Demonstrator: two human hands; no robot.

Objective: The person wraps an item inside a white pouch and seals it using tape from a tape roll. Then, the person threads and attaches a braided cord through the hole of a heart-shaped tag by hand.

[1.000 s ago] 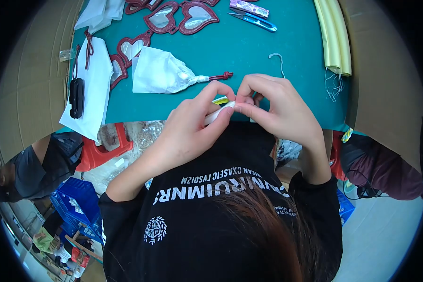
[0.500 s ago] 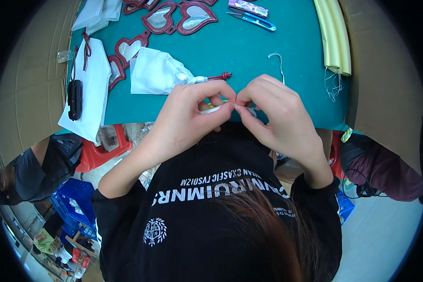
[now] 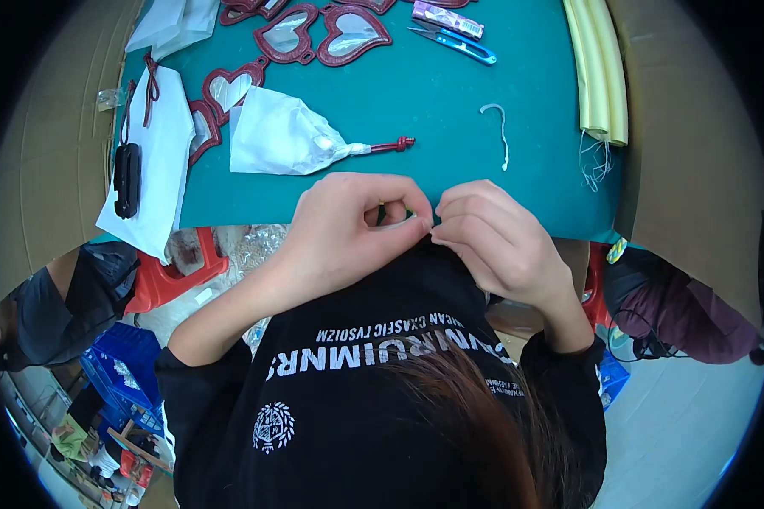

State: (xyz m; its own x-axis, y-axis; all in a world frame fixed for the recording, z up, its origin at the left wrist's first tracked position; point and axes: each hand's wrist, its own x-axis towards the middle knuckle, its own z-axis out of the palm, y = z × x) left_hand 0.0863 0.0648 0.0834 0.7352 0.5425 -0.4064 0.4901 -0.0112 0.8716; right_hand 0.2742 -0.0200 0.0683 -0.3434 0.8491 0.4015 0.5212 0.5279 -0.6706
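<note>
"Green worktop, cardboard walls either side; what's changed from a second ago?"

"Left hand and right hand both sit lower, nearer the black shirt, uncovering the lower end of the white thread."

"And the thing being handled?"

"Pale, slim strip, mostly hidden, by the worktop's near edge, pinched in the left grip."

"The right?"

"Fingertips bunched just beside; whether that grip holds anything, I can't tell. Beyond: crinkled white pouch, knotted red cord."
</note>
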